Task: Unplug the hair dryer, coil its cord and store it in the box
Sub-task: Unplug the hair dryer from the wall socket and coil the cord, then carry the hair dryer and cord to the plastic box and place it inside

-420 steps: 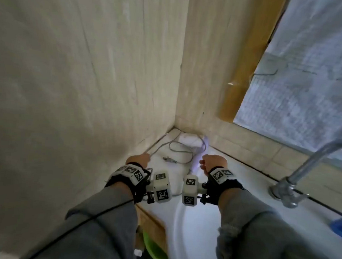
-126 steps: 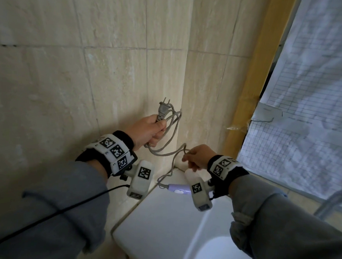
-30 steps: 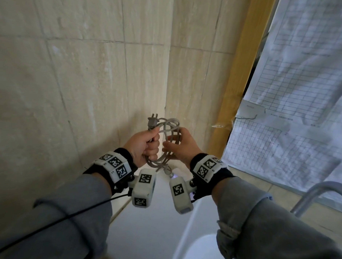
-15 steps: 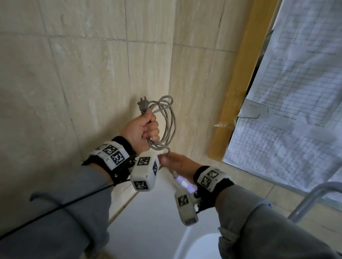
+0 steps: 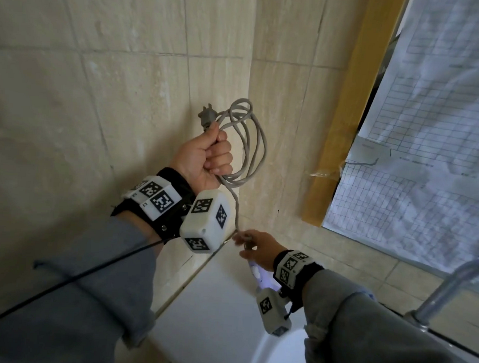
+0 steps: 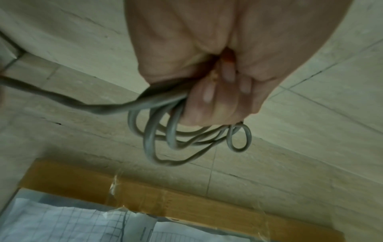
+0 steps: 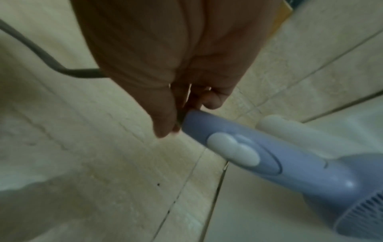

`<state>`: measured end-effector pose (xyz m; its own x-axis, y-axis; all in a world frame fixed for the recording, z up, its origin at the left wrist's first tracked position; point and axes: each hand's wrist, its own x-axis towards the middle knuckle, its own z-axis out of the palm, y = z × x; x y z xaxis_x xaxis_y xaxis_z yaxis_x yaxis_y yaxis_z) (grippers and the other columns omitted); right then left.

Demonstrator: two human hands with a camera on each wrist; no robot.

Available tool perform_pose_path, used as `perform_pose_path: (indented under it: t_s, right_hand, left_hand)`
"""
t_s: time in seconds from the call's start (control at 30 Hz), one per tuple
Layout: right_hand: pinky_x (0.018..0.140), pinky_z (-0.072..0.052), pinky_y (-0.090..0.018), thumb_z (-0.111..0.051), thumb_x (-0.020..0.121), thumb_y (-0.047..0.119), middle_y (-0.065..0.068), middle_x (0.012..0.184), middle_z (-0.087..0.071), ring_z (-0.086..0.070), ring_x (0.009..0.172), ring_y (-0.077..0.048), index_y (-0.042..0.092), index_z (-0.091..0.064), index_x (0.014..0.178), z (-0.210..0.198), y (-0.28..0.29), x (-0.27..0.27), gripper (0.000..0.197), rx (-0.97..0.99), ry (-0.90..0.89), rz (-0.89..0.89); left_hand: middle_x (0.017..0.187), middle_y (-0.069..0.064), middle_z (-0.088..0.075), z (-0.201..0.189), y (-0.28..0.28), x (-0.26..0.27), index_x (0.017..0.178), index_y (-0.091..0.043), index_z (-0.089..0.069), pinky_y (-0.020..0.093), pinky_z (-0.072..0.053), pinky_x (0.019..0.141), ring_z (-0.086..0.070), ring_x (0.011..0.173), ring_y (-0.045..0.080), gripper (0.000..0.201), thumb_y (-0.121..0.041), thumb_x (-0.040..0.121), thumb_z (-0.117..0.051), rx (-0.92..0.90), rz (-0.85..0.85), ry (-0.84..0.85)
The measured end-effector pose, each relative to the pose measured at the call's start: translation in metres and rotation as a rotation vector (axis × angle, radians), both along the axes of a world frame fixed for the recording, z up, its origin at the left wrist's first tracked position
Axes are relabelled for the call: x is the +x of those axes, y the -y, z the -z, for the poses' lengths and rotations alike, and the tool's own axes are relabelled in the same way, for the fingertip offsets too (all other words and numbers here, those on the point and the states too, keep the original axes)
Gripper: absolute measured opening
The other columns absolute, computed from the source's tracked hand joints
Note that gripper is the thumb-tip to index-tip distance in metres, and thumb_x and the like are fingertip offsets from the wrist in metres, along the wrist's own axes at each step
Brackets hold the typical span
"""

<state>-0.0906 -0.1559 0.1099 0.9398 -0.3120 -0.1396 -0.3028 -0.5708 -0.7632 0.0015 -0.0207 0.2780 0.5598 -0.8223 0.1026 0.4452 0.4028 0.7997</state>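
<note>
My left hand is raised in front of the tiled wall and grips several loops of the grey cord, with the plug sticking up above the fist. The same coil hangs below the curled fingers in the left wrist view. One strand of cord runs down to my right hand, which pinches it right at the end of the hair dryer's handle. The lilac hair dryer with a white switch lies low by the counter, mostly hidden behind my right wrist in the head view.
A white counter meets the beige tiled wall in a corner. A white basin sits at the bottom, a metal tap at the right. A wooden window frame holds a paper-covered pane. No box is in view.
My left hand has lifted the coil higher. My right hand left the coil, dropped down along the cord and now pinches it at the dryer's handle.
</note>
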Motion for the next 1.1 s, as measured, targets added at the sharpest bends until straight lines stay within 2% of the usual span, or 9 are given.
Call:
perform_pose_path:
  t_s: [0.1,0.2,0.3,0.4,0.5,0.6,0.9,1.03,1.1]
  right_hand:
    - [0.082,-0.044,-0.018,-0.064,0.085,0.006,-0.009,0.103,-0.069,-0.058,0.092,-0.012,0.009,-0.068,0.109,-0.001,-0.003,0.001,0.024,0.019,-0.027,-0.004]
    - [0.071,-0.041,-0.018,-0.073,0.079,0.018,0.003,0.080,-0.061,-0.056,0.081,-0.013,0.020,-0.066,0.081,-0.010,0.003,0.001,0.008,-0.103,0.045,0.147]
    - [0.071,-0.047,-0.024,-0.075,0.075,0.020,0.000,0.085,-0.062,-0.055,0.080,-0.015,0.023,-0.058,0.075,-0.019,0.008,-0.004,0.017,-0.111,0.100,0.172]
    - [0.081,-0.046,-0.023,-0.074,0.075,0.014,0.004,0.100,-0.062,-0.055,0.087,-0.009,0.031,-0.058,0.071,-0.028,0.000,-0.012,0.024,-0.096,0.035,-0.041]
    - [0.079,-0.045,-0.017,-0.075,0.074,0.011,0.007,0.111,-0.060,-0.057,0.087,-0.005,0.032,-0.063,0.078,-0.032,-0.012,-0.015,0.025,-0.104,-0.066,-0.217]
    - [0.093,-0.045,-0.027,-0.076,0.074,0.010,0.003,0.128,-0.058,-0.055,0.115,-0.015,0.020,-0.066,0.109,-0.032,-0.024,-0.016,0.038,-0.128,-0.129,-0.285]
    - [0.086,-0.041,-0.013,-0.076,0.077,0.017,0.008,0.134,-0.056,-0.048,0.106,-0.002,0.030,-0.043,0.138,-0.049,-0.056,-0.017,0.071,-0.012,-0.058,-0.327]
    - [0.048,-0.041,-0.001,-0.065,0.085,0.007,0.017,0.091,-0.063,-0.054,0.060,0.008,0.017,-0.058,0.128,-0.047,-0.062,-0.018,0.044,0.056,-0.086,-0.304]
    - [0.042,-0.042,-0.006,-0.060,0.087,0.003,-0.002,0.106,-0.071,-0.053,0.046,0.009,0.009,-0.058,0.124,-0.043,-0.059,-0.019,0.038,0.066,-0.117,-0.300]
  left_hand:
    - [0.032,-0.009,-0.032,-0.009,0.000,-0.001,0.065,-0.018,-0.040,0.013,-0.021,0.030,-0.027,0.024,0.002,0.040,-0.038,0.099,-0.029,-0.003,-0.009,0.033]
    - [0.032,-0.009,-0.031,-0.020,-0.001,-0.002,0.065,-0.018,-0.039,0.013,-0.020,0.030,-0.027,0.024,0.002,0.041,-0.038,0.099,-0.028,-0.019,-0.016,0.059]
    - [0.032,-0.009,-0.031,-0.031,0.000,-0.006,0.065,-0.018,-0.039,0.014,-0.021,0.030,-0.027,0.024,0.003,0.041,-0.038,0.099,-0.029,-0.044,-0.011,0.066]
    - [0.033,-0.009,-0.031,-0.042,0.004,-0.012,0.065,-0.018,-0.040,0.014,-0.021,0.031,-0.026,0.025,0.002,0.040,-0.038,0.098,-0.031,-0.062,0.003,0.082]
    - [0.034,-0.009,-0.030,-0.052,0.009,-0.020,0.065,-0.018,-0.040,0.014,-0.024,0.029,-0.026,0.026,0.002,0.040,-0.037,0.099,-0.032,-0.072,0.022,0.106]
    - [0.034,-0.009,-0.031,-0.062,0.012,-0.028,0.065,-0.018,-0.039,0.014,-0.025,0.029,-0.026,0.026,0.002,0.040,-0.037,0.099,-0.030,-0.082,0.050,0.128]
    - [0.034,-0.006,-0.031,-0.082,0.006,-0.037,0.065,-0.018,-0.038,0.014,-0.025,0.030,-0.027,0.026,0.003,0.040,-0.037,0.099,-0.030,-0.105,0.067,0.171]
    - [0.034,-0.009,-0.031,-0.084,0.003,-0.038,0.066,-0.018,-0.039,0.014,-0.024,0.030,-0.027,0.026,0.002,0.040,-0.037,0.099,-0.030,-0.110,0.063,0.174]
    - [0.034,-0.008,-0.031,-0.083,0.000,-0.037,0.066,-0.018,-0.040,0.014,-0.023,0.030,-0.026,0.026,0.002,0.039,-0.037,0.099,-0.031,-0.108,0.056,0.174]
